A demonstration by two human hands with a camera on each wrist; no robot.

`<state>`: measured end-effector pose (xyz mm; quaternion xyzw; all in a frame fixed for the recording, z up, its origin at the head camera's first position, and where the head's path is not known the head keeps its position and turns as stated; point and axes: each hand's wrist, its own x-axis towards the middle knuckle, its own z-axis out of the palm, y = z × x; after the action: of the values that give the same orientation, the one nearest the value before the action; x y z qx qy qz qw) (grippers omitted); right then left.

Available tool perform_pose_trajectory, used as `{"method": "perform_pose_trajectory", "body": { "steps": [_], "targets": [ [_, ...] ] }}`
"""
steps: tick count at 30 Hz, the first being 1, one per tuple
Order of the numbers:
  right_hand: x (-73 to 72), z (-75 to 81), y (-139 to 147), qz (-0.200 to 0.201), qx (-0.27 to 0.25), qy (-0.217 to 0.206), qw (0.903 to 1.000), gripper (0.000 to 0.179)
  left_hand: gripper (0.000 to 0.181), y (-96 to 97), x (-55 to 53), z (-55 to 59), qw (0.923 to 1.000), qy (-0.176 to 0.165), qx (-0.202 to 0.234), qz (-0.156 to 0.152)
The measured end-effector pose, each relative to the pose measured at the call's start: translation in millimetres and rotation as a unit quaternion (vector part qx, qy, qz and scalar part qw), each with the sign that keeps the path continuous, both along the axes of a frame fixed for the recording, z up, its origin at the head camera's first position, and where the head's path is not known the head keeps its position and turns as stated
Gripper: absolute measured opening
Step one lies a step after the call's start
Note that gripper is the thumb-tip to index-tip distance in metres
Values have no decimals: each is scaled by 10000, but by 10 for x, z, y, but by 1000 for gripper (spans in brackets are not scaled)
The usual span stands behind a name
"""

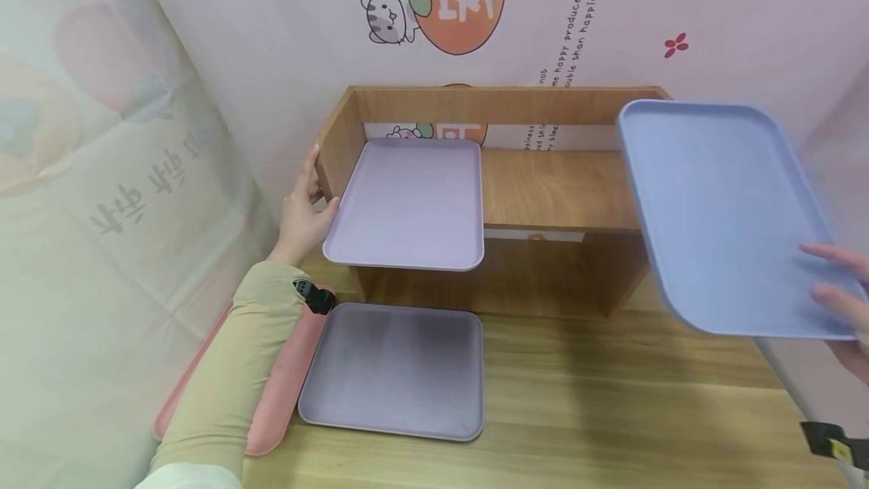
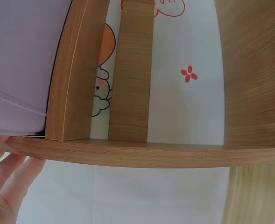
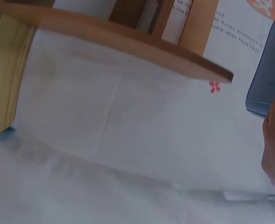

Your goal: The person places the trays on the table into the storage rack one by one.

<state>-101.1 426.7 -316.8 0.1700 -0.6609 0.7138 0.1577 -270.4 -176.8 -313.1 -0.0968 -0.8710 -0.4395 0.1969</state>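
Observation:
A lilac tray [image 1: 414, 202] lies on the left of the upper board of a wooden shelf [image 1: 557, 183], its front end jutting past the board. My left hand [image 1: 305, 213] grips the shelf's left side panel, with the thumb at the tray's edge. The left wrist view has those fingers [image 2: 20, 175] against the panel's edge. At the right, my right hand [image 1: 845, 293] holds a blue tray [image 1: 726, 210] by its right edge, tilted in the air beside the shelf. In the right wrist view only part of the hand and tray shows.
On the wooden table [image 1: 577, 406] before the shelf lies a grey-purple tray [image 1: 400, 368]. Partly under my left forearm is a pink tray [image 1: 288, 391]. White printed cloth [image 1: 271, 13] hangs behind the shelf and along the left.

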Motion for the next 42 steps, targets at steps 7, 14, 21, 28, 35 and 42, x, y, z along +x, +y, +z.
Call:
{"method": "perform_pose_trajectory", "body": {
  "steps": [7, 14, 21, 28, 35, 42],
  "targets": [
    [-121, -9, -315, 1198, -782, -465, 9886, 46, 91, -1, 0, 5, 10000, -62, -4, 12],
    [-170, -38, -651, 223, -59, -1410, 9897, 43, 90, 1, 5, -1, 10000, -14, 29, -16],
    [-237, -169, -853, -286, 116, -1798, 9832, 39, 89, 3, 1, 1, 9999, 92, 92, -68],
    [-285, -307, -937, -331, -125, -1729, 9843, 36, 86, 4, 2, -11, 9992, 307, 162, -207],
    [-338, -273, -971, -314, -152, -2287, 9729, 31, 86, 6, -2, -17, 9994, 265, 150, -187],
    [-414, -179, -998, -140, -64, -2496, 9682, 27, 86, 4, 4, -15, 9995, 249, 143, -165]
  ]
}}
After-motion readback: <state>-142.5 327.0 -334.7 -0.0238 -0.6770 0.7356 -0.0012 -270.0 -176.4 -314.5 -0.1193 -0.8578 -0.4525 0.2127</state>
